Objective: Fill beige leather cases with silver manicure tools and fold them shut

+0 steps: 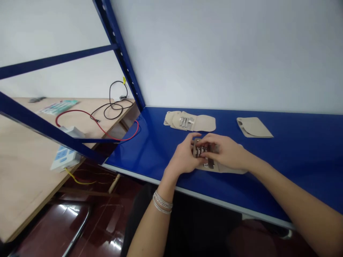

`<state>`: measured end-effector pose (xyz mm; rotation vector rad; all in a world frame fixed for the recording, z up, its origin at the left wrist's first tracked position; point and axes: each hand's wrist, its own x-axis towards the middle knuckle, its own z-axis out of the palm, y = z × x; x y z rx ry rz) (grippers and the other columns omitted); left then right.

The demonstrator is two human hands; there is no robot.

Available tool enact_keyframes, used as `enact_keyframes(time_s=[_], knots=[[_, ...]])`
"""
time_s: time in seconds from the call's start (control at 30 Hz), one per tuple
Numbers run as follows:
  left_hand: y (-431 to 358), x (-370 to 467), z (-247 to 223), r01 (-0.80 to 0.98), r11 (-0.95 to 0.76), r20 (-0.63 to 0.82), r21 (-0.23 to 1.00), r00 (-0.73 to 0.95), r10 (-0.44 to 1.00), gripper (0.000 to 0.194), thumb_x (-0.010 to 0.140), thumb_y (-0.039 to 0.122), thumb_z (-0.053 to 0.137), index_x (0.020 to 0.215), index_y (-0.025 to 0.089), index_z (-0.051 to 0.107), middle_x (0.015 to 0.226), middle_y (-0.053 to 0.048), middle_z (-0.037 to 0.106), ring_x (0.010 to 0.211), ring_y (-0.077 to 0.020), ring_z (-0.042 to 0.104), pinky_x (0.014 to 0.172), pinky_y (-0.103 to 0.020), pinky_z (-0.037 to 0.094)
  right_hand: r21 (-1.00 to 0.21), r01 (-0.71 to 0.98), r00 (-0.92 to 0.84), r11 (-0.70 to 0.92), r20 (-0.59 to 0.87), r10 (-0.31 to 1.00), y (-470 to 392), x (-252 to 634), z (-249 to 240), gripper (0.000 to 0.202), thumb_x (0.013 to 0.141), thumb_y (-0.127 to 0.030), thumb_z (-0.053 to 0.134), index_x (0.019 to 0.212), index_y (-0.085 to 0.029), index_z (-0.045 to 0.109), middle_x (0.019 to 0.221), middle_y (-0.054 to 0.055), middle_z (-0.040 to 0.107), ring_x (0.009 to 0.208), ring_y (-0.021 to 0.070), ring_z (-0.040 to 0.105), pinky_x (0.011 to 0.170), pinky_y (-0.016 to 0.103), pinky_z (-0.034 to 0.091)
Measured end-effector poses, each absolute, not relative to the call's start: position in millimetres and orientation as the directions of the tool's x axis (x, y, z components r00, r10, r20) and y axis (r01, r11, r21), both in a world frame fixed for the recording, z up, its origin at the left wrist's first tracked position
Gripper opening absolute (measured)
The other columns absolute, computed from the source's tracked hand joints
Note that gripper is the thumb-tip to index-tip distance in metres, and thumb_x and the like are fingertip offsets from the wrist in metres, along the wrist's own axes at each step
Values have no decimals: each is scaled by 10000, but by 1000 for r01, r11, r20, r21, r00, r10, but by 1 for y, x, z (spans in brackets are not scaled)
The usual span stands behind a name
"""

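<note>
On the blue shelf, a beige case point(233, 169) lies open beneath my hands, with small metal tools point(205, 164) in it. My left hand point(185, 154) is curled round the left edge of a small brown holder point(196, 149) on the case. From the right, my right hand point(227, 151) reaches over the same holder, fingers bent onto its metal pieces; my fingers partly hide them. Farther back, a second open beige case point(205, 123) shows metal tools point(184, 122) in its middle. A closed beige case point(254, 127) rests at the back right.
To the left stands a wooden table point(24, 150) with a white power strip point(65, 157), a black cable point(114, 103) and plastic packets point(60, 106). A red cable point(120, 139) reaches the shelf's left end. A blue metal frame point(123, 60) rises beside the shelf.
</note>
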<state>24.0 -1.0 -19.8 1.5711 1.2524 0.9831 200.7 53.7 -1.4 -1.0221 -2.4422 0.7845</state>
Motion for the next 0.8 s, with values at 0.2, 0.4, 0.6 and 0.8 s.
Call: enact_keyframes(time_s=[0.2,0.4,0.6,0.8], knots=[[-3,25,-21,302,-140,92,943,168,982,750,639,158,746,1319,223,436,1128,-74,635,948,-213,663,862,-350,523,-642,505,-664,576,137,735,52,199,0,246,794,-260,642,1027,-247,720,1053,57,691,874,217,660,792,359,527],[-3,26,-20,334,-178,129,926,162,978,705,666,171,714,1315,217,442,1128,-76,632,973,-224,655,879,-359,517,-612,510,-670,604,157,725,51,199,3,246,784,-244,644,1013,-251,733,1074,49,699,934,231,663,836,362,523],[-3,26,-18,315,-171,125,934,162,979,711,663,146,716,1317,211,448,1121,-77,637,938,-208,660,867,-344,518,-617,515,-649,595,173,741,50,199,2,222,793,-283,642,994,-238,726,1021,59,700,861,217,660,776,349,523],[-2,27,-23,248,-125,92,961,143,985,726,636,130,737,1302,231,465,1114,-71,639,912,-196,660,816,-321,523,-564,576,-607,592,190,772,49,195,-1,240,845,-424,598,944,-230,699,973,67,691,809,213,648,719,346,501]])
